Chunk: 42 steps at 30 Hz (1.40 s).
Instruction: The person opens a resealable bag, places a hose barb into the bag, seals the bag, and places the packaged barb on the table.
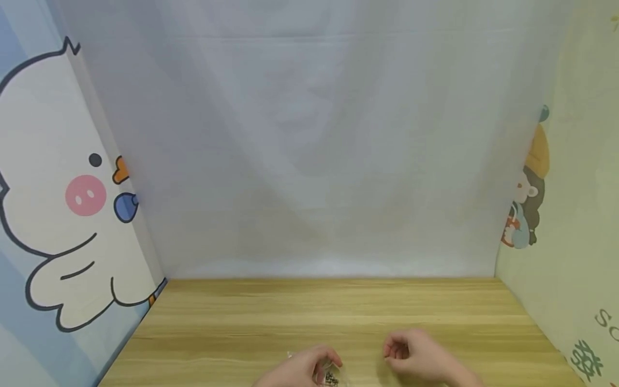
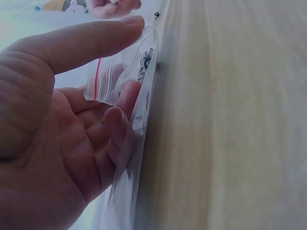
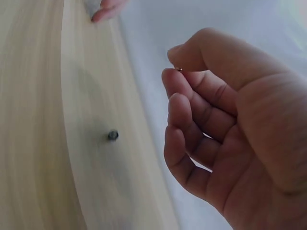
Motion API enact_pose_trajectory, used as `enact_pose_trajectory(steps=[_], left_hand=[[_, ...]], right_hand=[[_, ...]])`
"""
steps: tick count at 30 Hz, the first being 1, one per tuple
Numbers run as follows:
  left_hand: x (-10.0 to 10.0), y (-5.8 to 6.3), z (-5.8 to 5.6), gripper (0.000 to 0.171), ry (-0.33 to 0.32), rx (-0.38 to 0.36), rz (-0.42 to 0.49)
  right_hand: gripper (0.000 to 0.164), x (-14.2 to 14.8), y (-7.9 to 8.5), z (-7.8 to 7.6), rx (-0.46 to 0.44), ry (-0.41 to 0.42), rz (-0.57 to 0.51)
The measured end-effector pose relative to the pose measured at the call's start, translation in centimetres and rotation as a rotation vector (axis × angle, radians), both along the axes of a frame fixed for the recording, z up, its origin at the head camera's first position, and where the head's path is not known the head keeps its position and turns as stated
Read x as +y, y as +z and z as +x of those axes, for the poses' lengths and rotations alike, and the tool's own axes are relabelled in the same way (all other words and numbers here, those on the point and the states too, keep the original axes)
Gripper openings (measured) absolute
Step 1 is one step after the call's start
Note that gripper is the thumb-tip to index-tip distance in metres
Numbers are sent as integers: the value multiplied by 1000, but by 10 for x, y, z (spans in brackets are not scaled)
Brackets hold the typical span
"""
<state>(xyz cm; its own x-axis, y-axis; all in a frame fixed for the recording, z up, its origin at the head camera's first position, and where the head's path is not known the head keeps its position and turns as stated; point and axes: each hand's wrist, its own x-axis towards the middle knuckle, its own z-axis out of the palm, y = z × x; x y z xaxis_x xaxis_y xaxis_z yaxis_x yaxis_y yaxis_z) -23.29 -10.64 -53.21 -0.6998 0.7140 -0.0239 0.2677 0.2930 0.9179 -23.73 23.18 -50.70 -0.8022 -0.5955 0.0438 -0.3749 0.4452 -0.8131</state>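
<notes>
My left hand [image 1: 303, 370] holds a clear zip bag [image 2: 125, 64] with a red stripe, low at the front of the table. The bag lies between the thumb and the curled fingers. Several small dark metal screws [image 2: 145, 62] are heaped inside it. To the right, my right hand [image 1: 419, 356] is raised over the table, with thumb and forefinger pinching a tiny screw [image 3: 179, 70]; most of it is hidden by the fingertips. Another dark screw [image 3: 113, 135] sits on the table between the hands, apart from both.
The wood-grain table [image 1: 338, 306] ends at a pale hanging cloth [image 1: 309, 161] at the back. A cartoon-printed panel [image 1: 53, 161] stands on the left side, and a yellowish printed panel [image 1: 575, 215] on the right.
</notes>
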Motion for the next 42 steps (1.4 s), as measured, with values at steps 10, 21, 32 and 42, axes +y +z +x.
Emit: enact_pose_trajectory(steps=[10,21,32,42], left_hand=[[2,-3,2,44,38,-25,-33],[2,-2,1,40,18,-70,-11],[0,1,0,44,-27,-19,-17],[1,0,2,43,-11,-5,2]], right_hand=[[5,-22,-1,6,25,89,-93],[4,-53,-12,12,77,131,-124],[5,-76,-16,20,52,84,-114],[5,-82,-19,22,58,108,-137]])
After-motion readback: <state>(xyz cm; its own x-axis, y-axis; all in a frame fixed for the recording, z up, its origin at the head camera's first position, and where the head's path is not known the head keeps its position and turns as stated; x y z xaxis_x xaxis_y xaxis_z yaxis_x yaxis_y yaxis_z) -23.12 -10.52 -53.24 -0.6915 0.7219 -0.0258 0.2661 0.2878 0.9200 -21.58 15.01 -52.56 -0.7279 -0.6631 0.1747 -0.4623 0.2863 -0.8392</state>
